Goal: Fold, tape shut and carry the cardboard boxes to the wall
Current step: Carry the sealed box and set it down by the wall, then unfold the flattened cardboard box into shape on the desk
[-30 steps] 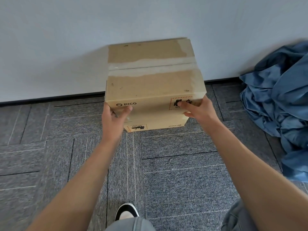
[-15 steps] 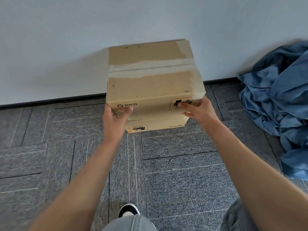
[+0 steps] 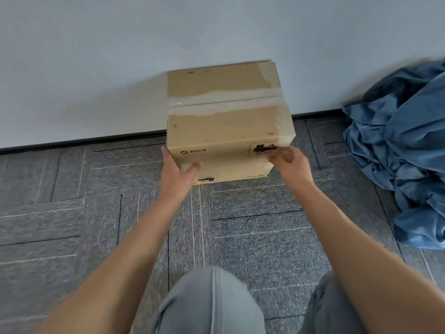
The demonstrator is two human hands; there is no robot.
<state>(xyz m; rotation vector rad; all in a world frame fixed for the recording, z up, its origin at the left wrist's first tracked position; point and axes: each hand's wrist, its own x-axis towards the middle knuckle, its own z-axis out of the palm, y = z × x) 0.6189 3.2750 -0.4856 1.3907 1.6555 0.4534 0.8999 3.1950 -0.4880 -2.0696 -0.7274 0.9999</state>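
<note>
Head view, frame centre: taped box (image 3: 228, 121) stacked on lower box (image 3: 237, 173) against wall (image 3: 120, 56); left hand (image 3: 177, 171) and right hand (image 3: 287, 162) now loosened, fingers spread, releasing. Delivery apparently done.

A taped cardboard box (image 3: 228, 116) was seen stacked on a second box (image 3: 238, 173), both set against the white wall (image 3: 96, 56) on grey carpet tiles (image 3: 240, 237). Clear tape (image 3: 224, 102) was laid across the top seam. The left hand (image 3: 177, 169) was placed at the lower-left front corner, fingers spread; contact could not be confirmed (blur). The right hand (image 3: 287, 162) was held at the front-right edge, fingers curled and blurred. A crumpled blue cloth (image 3: 397, 145) lay to the right, apart from the boxes. Grey trousers (image 3: 209, 302) were visible at the bottom.
</note>
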